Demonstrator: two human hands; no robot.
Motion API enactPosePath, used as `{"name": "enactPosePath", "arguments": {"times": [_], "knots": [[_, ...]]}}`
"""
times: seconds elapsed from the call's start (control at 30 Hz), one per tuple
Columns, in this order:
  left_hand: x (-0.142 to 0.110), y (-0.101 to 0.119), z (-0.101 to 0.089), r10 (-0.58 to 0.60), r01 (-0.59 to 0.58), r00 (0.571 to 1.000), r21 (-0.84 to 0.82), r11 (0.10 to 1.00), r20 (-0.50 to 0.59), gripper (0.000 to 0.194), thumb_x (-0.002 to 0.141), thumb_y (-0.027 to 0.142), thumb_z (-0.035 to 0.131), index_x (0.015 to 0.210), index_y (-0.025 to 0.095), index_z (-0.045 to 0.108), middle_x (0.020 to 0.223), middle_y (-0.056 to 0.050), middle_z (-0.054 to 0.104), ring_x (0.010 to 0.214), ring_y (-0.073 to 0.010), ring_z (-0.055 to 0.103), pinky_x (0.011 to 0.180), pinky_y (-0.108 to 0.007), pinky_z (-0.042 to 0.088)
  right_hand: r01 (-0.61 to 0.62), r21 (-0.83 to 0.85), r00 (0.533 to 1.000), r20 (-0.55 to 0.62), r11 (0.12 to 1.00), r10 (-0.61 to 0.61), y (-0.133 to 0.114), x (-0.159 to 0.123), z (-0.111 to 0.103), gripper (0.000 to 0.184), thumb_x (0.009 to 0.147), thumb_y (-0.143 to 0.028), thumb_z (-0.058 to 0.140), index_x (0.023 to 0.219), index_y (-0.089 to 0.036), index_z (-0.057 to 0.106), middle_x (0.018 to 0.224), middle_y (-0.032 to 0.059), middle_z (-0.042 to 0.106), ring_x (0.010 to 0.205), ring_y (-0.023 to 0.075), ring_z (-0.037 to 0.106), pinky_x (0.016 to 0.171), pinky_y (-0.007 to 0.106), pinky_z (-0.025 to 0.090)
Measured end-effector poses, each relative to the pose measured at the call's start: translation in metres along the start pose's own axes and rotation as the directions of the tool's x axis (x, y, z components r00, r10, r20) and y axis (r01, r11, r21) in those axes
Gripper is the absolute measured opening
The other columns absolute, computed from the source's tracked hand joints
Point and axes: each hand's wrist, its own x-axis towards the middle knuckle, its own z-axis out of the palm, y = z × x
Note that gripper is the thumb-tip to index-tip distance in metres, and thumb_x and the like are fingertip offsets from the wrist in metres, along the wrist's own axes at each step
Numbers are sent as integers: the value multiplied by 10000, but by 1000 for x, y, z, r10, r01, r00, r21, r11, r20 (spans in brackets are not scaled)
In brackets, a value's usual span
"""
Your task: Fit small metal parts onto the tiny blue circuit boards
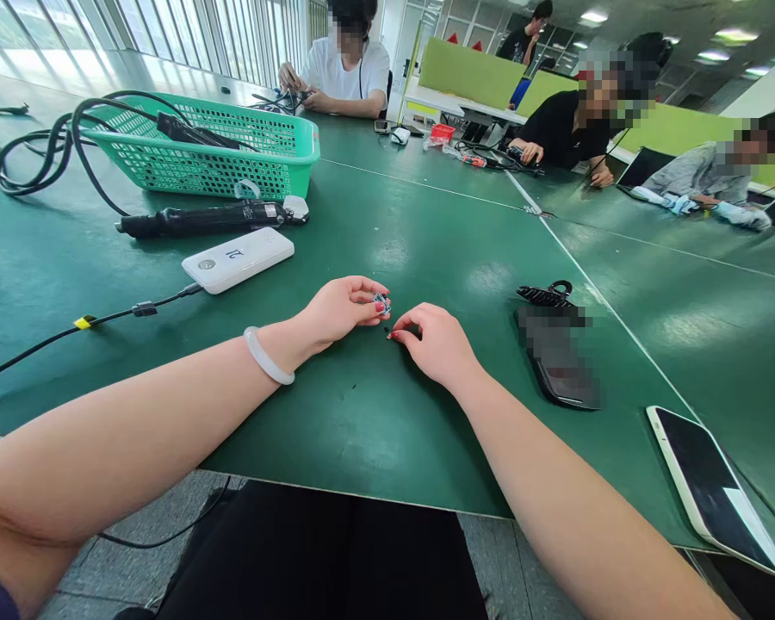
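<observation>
My left hand (339, 312), with a pale bangle (268, 356) on the wrist, pinches a small blue and silver part (381, 302) between its fingertips just above the green table (375, 405). My right hand (434, 343) rests on the table right beside it, fingers curled, its fingertips pressed on a tiny dark piece (388, 331) too small to name. The two hands almost touch.
A white power bank (238, 258) with a black cable, a black electric screwdriver (207, 219) and a green basket (207, 146) of cables lie to the left. A black clip (546, 295) and two phones (716, 486) lie to the right. Other people sit at the far side.
</observation>
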Motion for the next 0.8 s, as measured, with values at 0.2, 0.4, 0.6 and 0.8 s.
{"name": "enactPosePath", "arguments": {"times": [0.2, 0.4, 0.6, 0.8], "knots": [[2, -5, -2, 87, -90, 996, 229, 969, 24, 251, 653, 65, 704, 872, 120, 597, 842, -69, 674, 789, -147, 641, 818, -368, 504, -42, 178, 994, -97, 983, 60, -3, -1, -2, 134, 788, -189, 550, 685, -204, 633, 769, 16, 607, 692, 146, 508, 667, 306, 410], [1, -8, -1, 114, -150, 982, 255, 955, 152, 260, 647, 100, 713, 864, 131, 573, 803, -44, 669, 686, -126, 643, 715, -320, 501, -101, 550, 973, -119, 829, 198, -10, -2, -4, 131, 730, -327, 639, 692, -203, 651, 776, 5, 583, 623, 114, 472, 612, 288, 409], [-2, -6, 3, 74, -113, 979, 208, 971, 188, 224, 662, 92, 704, 826, 123, 555, 731, -9, 645, 625, -82, 609, 654, -255, 479, -57, 516, 972, -167, 855, 166, -14, -2, -2, 111, 716, -327, 663, 682, -224, 685, 787, -5, 563, 600, 100, 428, 595, 286, 396], [-1, -7, 2, 62, -85, 977, 105, 991, 206, 218, 664, 57, 697, 820, 124, 560, 727, -4, 656, 670, -90, 624, 713, -276, 498, -21, 502, 967, -210, 865, 145, -14, -3, 1, 144, 756, -360, 644, 717, -230, 694, 768, -2, 582, 573, 100, 433, 570, 286, 399]]}}
